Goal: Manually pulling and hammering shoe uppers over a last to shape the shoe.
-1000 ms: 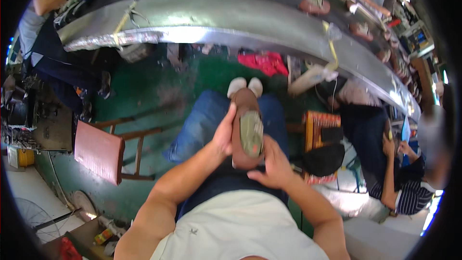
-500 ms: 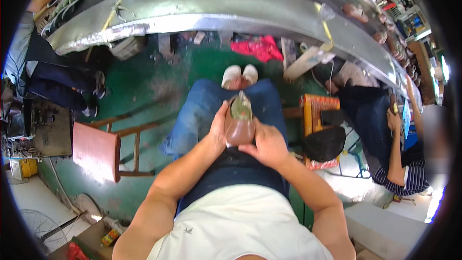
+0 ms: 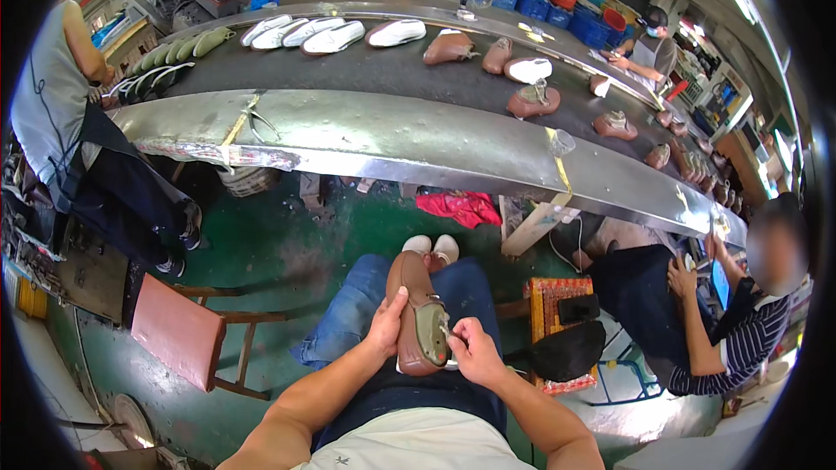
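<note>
Brown shoe (image 3: 416, 303) above person's lap, left hand (image 3: 384, 327) gripping its left side, toe toward table (image 3: 409, 135). Half second ago shoe looked foreshortened, heel toward camera; now full length shows. Right hand (image 3: 475, 352), earlier spread beside heel, now has fingers curled at edge of green lining (image 3: 428, 331); cannot tell whether pinching. View raised: white shoes (image 3: 333, 37) on table fully visible.

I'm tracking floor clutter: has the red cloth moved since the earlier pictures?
No: the red cloth stays in the same spot, left of the pale bench leg.
</note>
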